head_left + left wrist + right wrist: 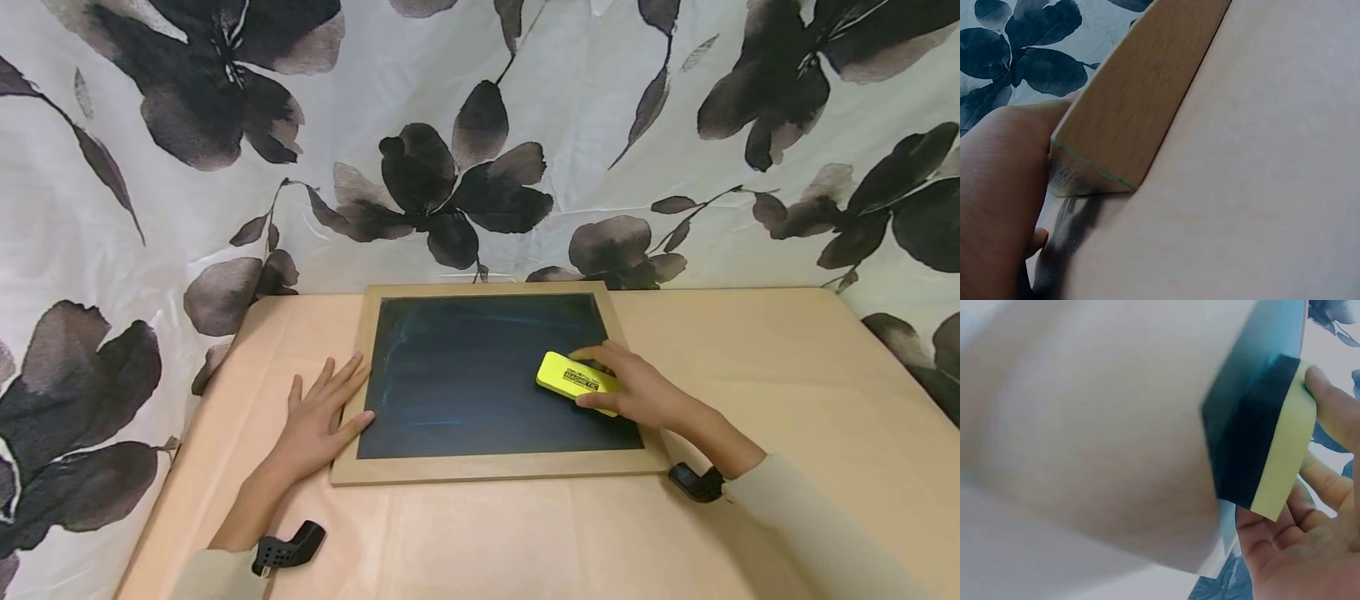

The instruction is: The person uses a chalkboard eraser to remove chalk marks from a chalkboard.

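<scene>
A small chalkboard [472, 375] with a light wooden frame [487, 468] lies on the table, faint chalk smears showing on its dark surface. My right hand [637, 390] pinches a yellow magnetic board eraser [558, 373] between thumb and fingers, over the board's right half. In the right wrist view the eraser's dark felt side [1257, 434] faces the board. My left hand [315, 427] rests with fingers spread on the frame's left edge, its thumb lying on the wood. The left wrist view has this hand [1000, 194] beside the frame's corner [1097, 162].
The table [480, 542] has a light wood-coloured top. Behind it and to the sides hangs a white cloth [600, 100] printed with dark flowers. Black straps with small devices sit on the left wrist [288, 550] and right wrist [697, 483].
</scene>
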The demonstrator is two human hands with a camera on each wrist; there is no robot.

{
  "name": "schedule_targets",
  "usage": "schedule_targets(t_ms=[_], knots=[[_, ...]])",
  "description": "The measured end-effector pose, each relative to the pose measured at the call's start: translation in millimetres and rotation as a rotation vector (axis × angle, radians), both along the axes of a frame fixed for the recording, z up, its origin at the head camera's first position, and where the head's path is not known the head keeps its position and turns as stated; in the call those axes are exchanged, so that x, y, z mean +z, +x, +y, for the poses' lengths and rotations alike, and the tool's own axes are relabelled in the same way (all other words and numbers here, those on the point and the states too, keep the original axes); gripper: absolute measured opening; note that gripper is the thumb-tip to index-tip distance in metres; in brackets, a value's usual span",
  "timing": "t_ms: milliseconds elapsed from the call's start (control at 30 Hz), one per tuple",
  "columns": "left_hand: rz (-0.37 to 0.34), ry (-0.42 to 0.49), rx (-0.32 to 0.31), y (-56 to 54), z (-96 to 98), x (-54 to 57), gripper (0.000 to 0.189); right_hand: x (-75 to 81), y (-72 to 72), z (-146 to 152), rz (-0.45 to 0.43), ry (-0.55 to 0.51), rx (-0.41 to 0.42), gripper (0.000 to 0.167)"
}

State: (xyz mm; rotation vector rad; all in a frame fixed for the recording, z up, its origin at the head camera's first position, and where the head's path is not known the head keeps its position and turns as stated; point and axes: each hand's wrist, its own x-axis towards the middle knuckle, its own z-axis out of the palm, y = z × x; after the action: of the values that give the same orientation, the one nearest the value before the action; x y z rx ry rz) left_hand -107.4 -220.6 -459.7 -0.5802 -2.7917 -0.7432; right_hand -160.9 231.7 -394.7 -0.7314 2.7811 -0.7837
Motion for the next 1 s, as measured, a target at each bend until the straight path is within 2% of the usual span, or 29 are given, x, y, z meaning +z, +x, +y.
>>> schedule_targets(t_ms=[233,433,667,1000], knots=[[0.004,0.0,0.001,-0.2,-1.0,-0.4,0.067,-5.5,5.7,1.8,0.009,-0.075,-0.007,0.06],[0.005,-0.001,-0.005,-0.8,-2.6,1.3,0.066,-8.3,5.0,-7.3,0.019,-0.129,-0.017,0.057],[0.01,0.015,-0.007,-1.2,-0.3,-1.4,0.066,-6.6,4.7,-23.7,0.037,-0.113,-0.02,0.056],[0.013,0.019,-0.003,-0.5,0.8,-2.5,0.067,-2.5,2.3,-70.7,0.03,-0.075,0.023,0.057]])
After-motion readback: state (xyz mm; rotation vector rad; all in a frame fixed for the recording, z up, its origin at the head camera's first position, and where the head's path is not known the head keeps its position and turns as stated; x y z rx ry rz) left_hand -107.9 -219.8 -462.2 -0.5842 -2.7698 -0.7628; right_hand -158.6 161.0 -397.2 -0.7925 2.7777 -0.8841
